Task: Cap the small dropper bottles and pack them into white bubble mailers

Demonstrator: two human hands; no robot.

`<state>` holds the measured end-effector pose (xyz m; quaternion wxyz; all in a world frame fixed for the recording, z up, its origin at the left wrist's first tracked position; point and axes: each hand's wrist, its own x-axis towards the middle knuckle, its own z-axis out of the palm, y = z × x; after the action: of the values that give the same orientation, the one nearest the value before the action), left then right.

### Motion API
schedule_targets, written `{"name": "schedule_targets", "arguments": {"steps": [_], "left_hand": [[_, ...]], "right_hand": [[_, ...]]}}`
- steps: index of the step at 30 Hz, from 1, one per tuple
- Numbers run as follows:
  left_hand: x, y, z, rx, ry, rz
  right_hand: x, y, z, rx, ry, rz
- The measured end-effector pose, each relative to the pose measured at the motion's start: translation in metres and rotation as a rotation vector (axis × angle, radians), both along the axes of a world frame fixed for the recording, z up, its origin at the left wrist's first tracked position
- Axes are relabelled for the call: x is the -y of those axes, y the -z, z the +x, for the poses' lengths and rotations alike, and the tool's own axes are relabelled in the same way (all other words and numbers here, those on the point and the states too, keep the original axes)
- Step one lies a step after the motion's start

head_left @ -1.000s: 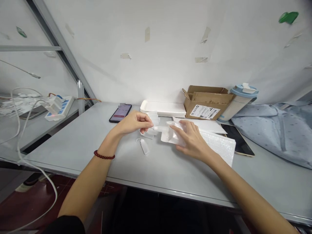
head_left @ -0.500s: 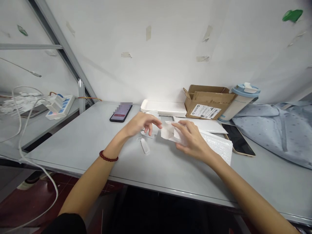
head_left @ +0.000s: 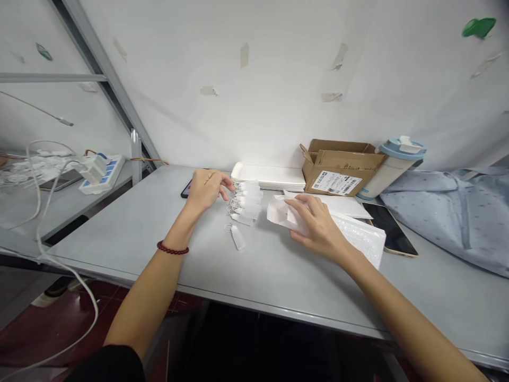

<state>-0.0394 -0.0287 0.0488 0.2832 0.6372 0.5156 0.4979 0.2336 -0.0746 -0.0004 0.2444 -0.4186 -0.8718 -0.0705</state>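
My left hand [head_left: 207, 192] hovers over the grey table [head_left: 131, 233] with its fingers loosely apart, fingertips at the left ends of a row of small white tags [head_left: 247, 200]. Nothing shows inside it. One more white tag with a loop [head_left: 237, 237] lies alone nearer to me. My right hand [head_left: 318, 227] is closed on a small white pouch [head_left: 278, 212], pinching it just above the table to the right of the tags. Under that hand lies a white bubble mailer [head_left: 361, 239].
A phone [head_left: 185, 189] is partly hidden behind my left hand. At the back stand a white tray [head_left: 266, 178], a cardboard box [head_left: 338, 167] and a blue-lidded tumbler [head_left: 392, 167]. A dark tablet [head_left: 392, 231] and blue cloth [head_left: 449, 212] lie right; a power strip [head_left: 99, 170] with cables lies left.
My left hand let go of the tag it pinched and drew back to the left. The tags now lie in a row on the table. My right hand keeps the pouch.
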Motion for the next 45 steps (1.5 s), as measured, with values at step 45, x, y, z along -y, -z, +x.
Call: {"name": "schedule_targets", "arguments": {"steps": [45], "left_hand": [[0.015, 0.016, 0.033, -0.210, 0.575, -0.451]], "right_hand": [[0.005, 0.004, -0.011, -0.011, -0.105, -0.025]]}}
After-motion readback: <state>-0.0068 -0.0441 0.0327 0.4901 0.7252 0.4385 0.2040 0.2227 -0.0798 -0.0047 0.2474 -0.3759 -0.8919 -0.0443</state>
